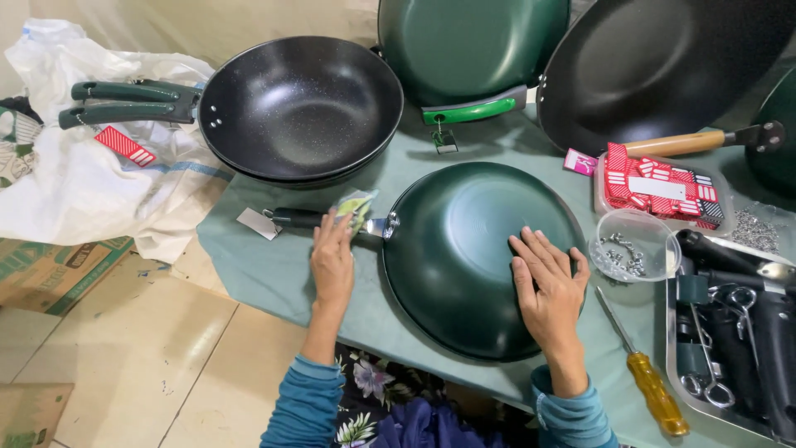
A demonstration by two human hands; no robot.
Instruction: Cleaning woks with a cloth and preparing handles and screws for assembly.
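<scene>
A dark green pan [464, 249] lies upside down on a green cloth [249, 249]. Its black handle [294, 218] points left, with a small clear plastic bag [355, 206] on it. My left hand [332, 261] rests on the handle next to the pan's rim, fingers on the bag. My right hand [547, 286] lies flat, fingers spread, on the right side of the pan's upturned bottom.
Stacked black pans with green handles [298, 104] sit at the back left, more pans [473, 46] behind. At right are a clear bowl of screws [634, 246], a box of red tags [663, 191], a yellow-handled screwdriver [647, 373] and a metal tray of black handles [738, 332].
</scene>
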